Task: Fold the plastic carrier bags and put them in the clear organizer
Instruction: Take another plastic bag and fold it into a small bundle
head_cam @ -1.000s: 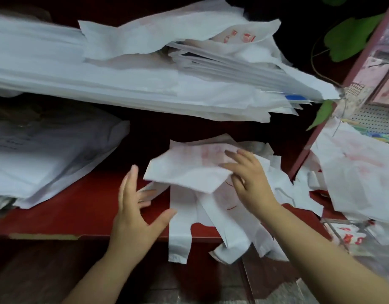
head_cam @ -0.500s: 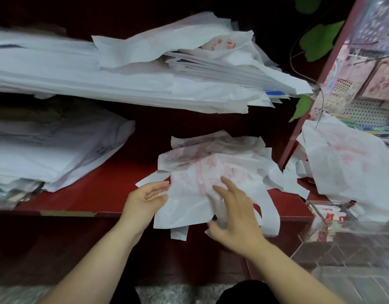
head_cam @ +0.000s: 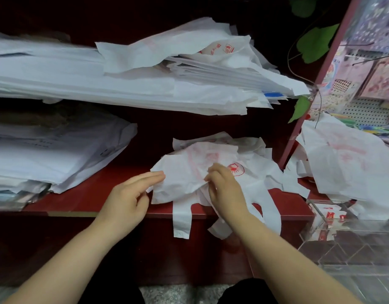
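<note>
**Folding a carrier bag at the shelf edge**

The white carrier bag [head_cam: 184, 178], printed in red, lies crumpled on top of a small heap of bags [head_cam: 250, 150] on the red shelf [head_cam: 90, 198]. Its handles [head_cam: 181, 218] hang over the front edge. The right hand [head_cam: 226, 189] pinches a gathered fold near the bag's middle. The left hand [head_cam: 127, 198], fingers straight and close together, meets the bag's left corner with its fingertips. For a clean fold, the left hand should press that corner flat while the right draws the film taut, since thin plastic is likely to slip and trap air. The handles are best tucked in first. The clear organizer [head_cam: 334, 218] stands low at the right, just below more loose bags [head_cam: 347, 163].
</note>
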Demonstrator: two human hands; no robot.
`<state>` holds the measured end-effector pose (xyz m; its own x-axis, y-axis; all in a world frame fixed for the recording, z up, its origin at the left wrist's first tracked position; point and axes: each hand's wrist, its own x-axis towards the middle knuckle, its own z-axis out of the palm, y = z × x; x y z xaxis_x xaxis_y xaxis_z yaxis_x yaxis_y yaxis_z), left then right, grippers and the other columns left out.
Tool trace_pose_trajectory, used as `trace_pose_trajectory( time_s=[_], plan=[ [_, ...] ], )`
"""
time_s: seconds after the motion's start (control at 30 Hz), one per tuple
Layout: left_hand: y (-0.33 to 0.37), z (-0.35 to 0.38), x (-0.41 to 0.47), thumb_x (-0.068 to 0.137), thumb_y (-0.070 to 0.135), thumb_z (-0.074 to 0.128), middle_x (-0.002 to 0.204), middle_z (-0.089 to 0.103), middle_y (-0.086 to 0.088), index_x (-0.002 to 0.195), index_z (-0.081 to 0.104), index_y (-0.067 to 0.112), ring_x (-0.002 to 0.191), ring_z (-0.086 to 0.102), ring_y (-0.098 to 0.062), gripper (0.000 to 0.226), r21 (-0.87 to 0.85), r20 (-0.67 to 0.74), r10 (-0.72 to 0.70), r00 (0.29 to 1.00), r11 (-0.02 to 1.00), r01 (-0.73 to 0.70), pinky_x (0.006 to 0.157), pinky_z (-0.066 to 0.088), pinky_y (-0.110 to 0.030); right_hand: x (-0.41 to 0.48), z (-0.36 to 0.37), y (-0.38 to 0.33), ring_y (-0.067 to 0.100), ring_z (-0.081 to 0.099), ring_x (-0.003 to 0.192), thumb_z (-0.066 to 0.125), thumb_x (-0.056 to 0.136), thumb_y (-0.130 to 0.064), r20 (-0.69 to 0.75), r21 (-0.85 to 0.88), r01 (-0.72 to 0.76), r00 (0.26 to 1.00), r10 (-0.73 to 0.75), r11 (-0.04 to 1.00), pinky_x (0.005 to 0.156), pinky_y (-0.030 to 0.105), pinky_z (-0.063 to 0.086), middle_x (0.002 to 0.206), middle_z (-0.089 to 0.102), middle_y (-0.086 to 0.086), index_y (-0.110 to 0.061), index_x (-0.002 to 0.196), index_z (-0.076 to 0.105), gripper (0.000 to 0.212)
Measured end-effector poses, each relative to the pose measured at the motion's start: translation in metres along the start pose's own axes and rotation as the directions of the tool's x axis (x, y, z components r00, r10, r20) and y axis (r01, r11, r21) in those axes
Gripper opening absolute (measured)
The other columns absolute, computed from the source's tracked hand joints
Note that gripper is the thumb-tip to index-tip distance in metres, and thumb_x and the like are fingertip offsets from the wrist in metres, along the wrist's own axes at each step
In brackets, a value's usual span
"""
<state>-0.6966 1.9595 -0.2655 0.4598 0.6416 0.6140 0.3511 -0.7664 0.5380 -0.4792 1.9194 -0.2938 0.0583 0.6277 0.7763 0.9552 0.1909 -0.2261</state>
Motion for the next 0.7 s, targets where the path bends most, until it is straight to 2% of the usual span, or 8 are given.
trace_pose_trajectory(
  time_s=[0.13, 0.2, 0.27, 0.33, 0.43, 0.53, 0.63, 0.7],
  plan=[
    [-0.011, -0.001, -0.005, 0.076, 0.011, 0.045, 0.098, 0.069, -0.004, 0.097, 0.071, 0.001, 0.099, 0.053, -0.011, 0.034, 0.170, 0.034, 0.140, 0.990, 0.975, -0.143, 0.091, 0.034, -0.005, 0.038, -0.013, 0.000, 0.031, 0.054, 0.096, 0.034, 0.068, -0.006, 0.107, 0.040, 0.185, 0.976, -0.188, 0.982, 0.079, 0.019, 0.037, 0.091, 0.061, 0.023, 0.004, 0.074, 0.059, 0.028],
    [-0.013, 0.003, -0.009, 0.076, 0.018, 0.046, 0.080, 0.071, -0.006, 0.085, 0.074, 0.002, 0.088, 0.053, -0.013, 0.033, 0.237, 0.008, 0.160, 0.987, 0.959, -0.157, 0.081, 0.041, -0.017, 0.045, -0.013, -0.001, 0.035, 0.047, 0.112, 0.035, 0.062, -0.005, 0.205, 0.016, 0.197, 0.959, -0.196, 0.980, 0.098, 0.034, 0.036, 0.111, 0.058, 0.028, 0.006, 0.095, 0.060, 0.042],
    [-0.015, 0.009, -0.013, 0.076, 0.021, 0.048, 0.070, 0.069, -0.004, 0.077, 0.075, 0.004, 0.079, 0.051, -0.012, 0.031, 0.276, -0.030, 0.157, 0.987, 0.950, -0.143, 0.072, 0.042, -0.024, 0.036, -0.010, -0.001, 0.035, 0.036, 0.126, 0.042, 0.056, -0.006, 0.283, -0.020, 0.192, 0.942, -0.178, 0.981, 0.103, 0.048, 0.020, 0.129, 0.047, 0.029, 0.000, 0.119, 0.049, 0.064],
    [-0.019, 0.014, -0.015, 0.076, 0.025, 0.049, 0.067, 0.068, -0.002, 0.074, 0.075, 0.006, 0.076, 0.049, -0.012, 0.032, 0.292, -0.050, 0.135, 0.990, 0.950, -0.115, 0.068, 0.041, -0.024, 0.018, -0.009, -0.005, 0.031, 0.026, 0.132, 0.042, 0.059, -0.018, 0.329, -0.009, 0.187, 0.928, -0.174, 0.982, 0.105, 0.049, 0.008, 0.139, 0.038, 0.025, -0.011, 0.131, 0.033, 0.073],
    [-0.015, 0.018, -0.009, 0.077, 0.031, 0.049, 0.064, 0.065, 0.004, 0.074, 0.075, 0.012, 0.072, 0.046, -0.013, 0.033, 0.317, -0.042, 0.112, 0.993, 0.944, -0.093, 0.061, 0.037, -0.018, -0.013, -0.010, -0.020, 0.024, 0.020, 0.135, 0.049, 0.064, -0.037, 0.343, 0.063, 0.177, 0.920, -0.188, 0.982, 0.116, 0.042, 0.003, 0.146, 0.027, 0.015, -0.015, 0.138, 0.023, 0.082],
    [-0.005, 0.024, -0.001, 0.079, 0.030, 0.049, 0.061, 0.064, 0.003, 0.075, 0.075, 0.010, 0.070, 0.045, -0.012, 0.033, 0.268, -0.039, 0.173, 0.984, 0.950, -0.157, 0.066, 0.036, -0.021, -0.025, -0.008, -0.031, 0.022, 0.032, 0.126, 0.051, 0.068, -0.043, 0.229, 0.013, 0.211, 0.951, -0.208, 0.977, 0.109, 0.038, 0.014, 0.136, 0.039, 0.015, -0.012, 0.134, 0.030, 0.075],
    [0.006, 0.026, 0.006, 0.093, 0.039, 0.043, 0.065, 0.064, 0.000, 0.081, 0.073, 0.005, 0.070, 0.046, -0.009, 0.047, 0.188, -0.069, 0.228, 0.971, 0.959, -0.211, 0.068, 0.038, -0.019, -0.009, -0.014, -0.026, 0.019, 0.048, 0.104, 0.050, 0.073, -0.021, 0.012, 0.062, 0.178, 0.984, -0.179, 0.982, 0.099, 0.035, 0.027, 0.098, 0.069, 0.015, -0.002, 0.099, 0.064, 0.035],
    [0.011, 0.024, 0.010, 0.094, 0.050, 0.036, 0.072, 0.063, 0.002, 0.092, 0.070, 0.003, 0.073, 0.045, -0.009, 0.058, 0.167, -0.086, 0.201, 0.976, 0.968, -0.185, 0.065, 0.038, -0.017, 0.005, -0.025, -0.021, 0.018, 0.050, 0.094, 0.052, 0.071, -0.014, -0.065, 0.063, 0.155, 0.986, -0.151, 0.986, 0.096, 0.033, 0.029, 0.079, 0.071, 0.010, -0.001, 0.080, 0.069, 0.023]
  ],
)
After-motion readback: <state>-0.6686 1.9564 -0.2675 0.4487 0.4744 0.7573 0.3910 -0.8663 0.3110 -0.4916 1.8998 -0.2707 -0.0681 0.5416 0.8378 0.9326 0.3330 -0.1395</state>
